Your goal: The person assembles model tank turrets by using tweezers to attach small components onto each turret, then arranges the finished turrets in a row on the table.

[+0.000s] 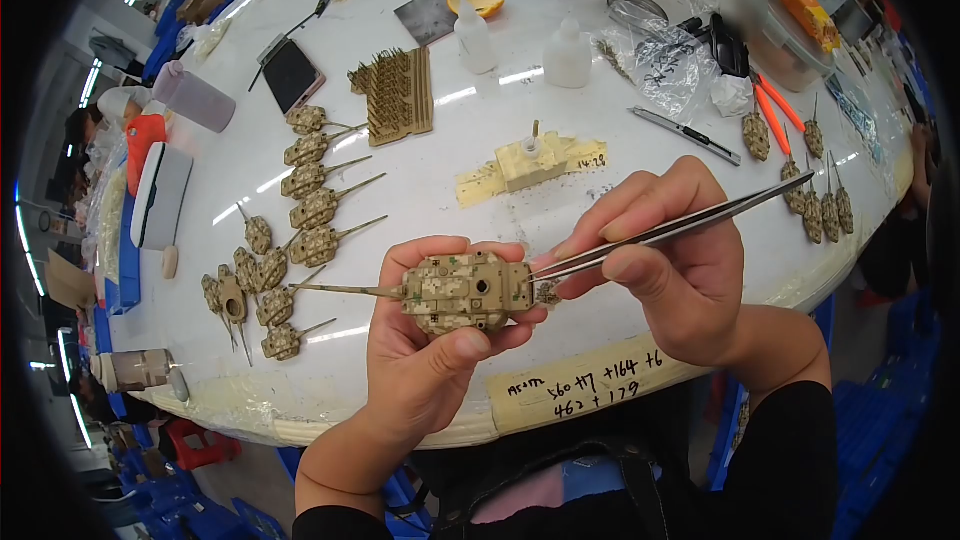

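My left hand is closed around a camouflaged model tank turret, its long barrel pointing left and a small dark round hole in its top. Between the thumb and fingers of my right hand is a pair of metal tweezers. The tips reach the right end of the turret; whether they pinch a tiny part there I cannot tell. Left of my hands, several similar turrets lie in a column and a cluster. More small turrets rest at the right.
Behind my hands stands a taped block with an upright peg. Farther back are a brown parts sheet, a phone, white bottles, a craft knife and orange-handled pliers. Handwritten tape lines the near edge.
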`<state>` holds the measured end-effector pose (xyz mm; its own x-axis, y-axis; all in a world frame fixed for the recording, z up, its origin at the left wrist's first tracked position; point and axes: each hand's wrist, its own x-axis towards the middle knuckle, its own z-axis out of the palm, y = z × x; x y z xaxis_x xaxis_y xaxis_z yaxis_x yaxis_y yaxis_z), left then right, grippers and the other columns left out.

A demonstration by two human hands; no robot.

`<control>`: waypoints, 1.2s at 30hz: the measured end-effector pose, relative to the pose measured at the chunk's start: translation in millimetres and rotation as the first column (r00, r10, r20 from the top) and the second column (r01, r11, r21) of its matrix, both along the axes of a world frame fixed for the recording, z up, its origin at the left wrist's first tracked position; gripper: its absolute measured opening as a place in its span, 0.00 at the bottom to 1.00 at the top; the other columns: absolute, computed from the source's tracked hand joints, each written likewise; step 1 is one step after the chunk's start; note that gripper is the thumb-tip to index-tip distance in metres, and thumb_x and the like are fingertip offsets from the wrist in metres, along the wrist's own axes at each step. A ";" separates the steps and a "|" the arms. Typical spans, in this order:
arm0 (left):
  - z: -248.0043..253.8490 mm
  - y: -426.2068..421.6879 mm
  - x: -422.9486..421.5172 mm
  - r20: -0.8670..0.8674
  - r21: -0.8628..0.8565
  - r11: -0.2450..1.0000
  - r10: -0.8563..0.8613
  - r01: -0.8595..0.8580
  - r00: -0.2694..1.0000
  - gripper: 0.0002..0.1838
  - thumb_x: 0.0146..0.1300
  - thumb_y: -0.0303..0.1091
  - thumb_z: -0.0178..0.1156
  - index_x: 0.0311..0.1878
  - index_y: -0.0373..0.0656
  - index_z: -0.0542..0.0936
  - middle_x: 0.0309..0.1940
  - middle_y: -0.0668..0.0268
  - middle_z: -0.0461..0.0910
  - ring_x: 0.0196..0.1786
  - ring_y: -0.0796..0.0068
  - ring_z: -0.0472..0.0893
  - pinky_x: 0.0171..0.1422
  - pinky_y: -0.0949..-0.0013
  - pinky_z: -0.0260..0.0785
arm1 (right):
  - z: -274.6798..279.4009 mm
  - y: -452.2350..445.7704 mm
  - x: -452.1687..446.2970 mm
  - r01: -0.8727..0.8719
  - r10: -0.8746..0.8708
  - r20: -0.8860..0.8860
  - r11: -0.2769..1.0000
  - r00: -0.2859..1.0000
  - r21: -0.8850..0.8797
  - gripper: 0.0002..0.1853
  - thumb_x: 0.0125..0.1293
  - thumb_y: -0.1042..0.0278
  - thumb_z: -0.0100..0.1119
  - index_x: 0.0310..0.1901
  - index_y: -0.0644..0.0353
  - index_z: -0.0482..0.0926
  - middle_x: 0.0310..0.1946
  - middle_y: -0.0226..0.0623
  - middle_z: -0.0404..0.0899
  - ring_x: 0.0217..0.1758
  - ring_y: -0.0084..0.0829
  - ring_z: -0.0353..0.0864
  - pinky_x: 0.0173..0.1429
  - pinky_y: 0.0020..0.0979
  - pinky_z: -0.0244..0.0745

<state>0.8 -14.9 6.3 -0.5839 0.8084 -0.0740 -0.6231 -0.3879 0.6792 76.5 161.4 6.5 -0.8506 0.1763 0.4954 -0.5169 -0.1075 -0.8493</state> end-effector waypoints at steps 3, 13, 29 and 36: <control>0.1 0.1 0.3 0.005 0.002 1.000 0.003 -0.003 1.000 0.34 0.47 0.20 0.62 0.55 0.47 0.56 0.55 0.48 0.63 0.46 0.54 0.76 0.49 0.66 0.75 | 0.2 0.2 0.1 -0.004 0.004 0.003 1.000 1.000 -0.005 0.11 0.61 0.73 0.50 0.39 0.61 0.58 0.34 0.45 0.71 0.33 0.38 0.80 0.36 0.26 0.80; 4.2 1.1 4.4 -0.215 -0.082 0.989 0.103 -0.123 0.971 0.32 0.46 0.24 0.65 0.52 0.44 0.57 0.52 0.50 0.65 0.45 0.58 0.75 0.49 0.66 0.72 | 5.4 2.5 1.9 0.020 -0.019 0.008 0.994 1.000 -0.109 0.09 0.63 0.69 0.47 0.40 0.61 0.60 0.38 0.45 0.69 0.40 0.39 0.78 0.41 0.29 0.77; -5.9 -6.2 -0.5 -0.995 0.083 0.762 0.104 -0.642 -0.005 0.35 0.41 0.40 0.71 0.47 0.45 0.58 0.43 0.61 0.65 0.42 0.71 0.69 0.43 0.71 0.66 | 5.8 -4.0 -2.5 0.120 -0.163 0.093 0.927 0.982 0.356 0.09 0.62 0.75 0.45 0.42 0.63 0.73 0.43 0.39 0.68 0.32 0.21 0.61 0.38 0.19 0.59; -9.1 -1.4 -3.1 -0.923 0.008 0.850 0.209 -0.527 0.323 0.35 0.44 0.39 0.70 0.50 0.43 0.59 0.44 0.58 0.67 0.41 0.70 0.71 0.46 0.70 0.67 | 5.8 14.9 -18.7 0.357 -0.395 -0.046 0.768 0.918 0.532 0.07 0.58 0.79 0.50 0.36 0.63 0.77 0.33 0.31 0.70 0.22 0.16 0.57 0.26 0.15 0.53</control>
